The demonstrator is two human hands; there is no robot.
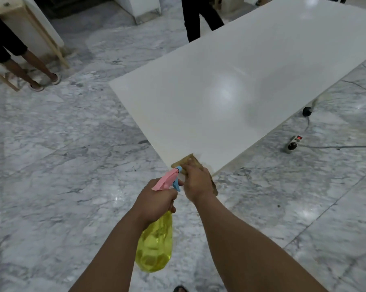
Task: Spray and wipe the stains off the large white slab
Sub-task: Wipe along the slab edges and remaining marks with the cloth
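Head view: left hand [156,202] grips yellow spray bottle [154,247]; right hand [197,184] presses cloth [189,161] on slab [241,91] corner.

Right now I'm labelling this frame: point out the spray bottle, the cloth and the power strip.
spray bottle [154,247]: head view, yellow body.
cloth [188,160]: head view, far end on the slab corner.
power strip [293,142]: head view, casing by its red switch.

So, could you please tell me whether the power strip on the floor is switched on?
On, it seems: the power strip shows a glowing red switch light at its far end.
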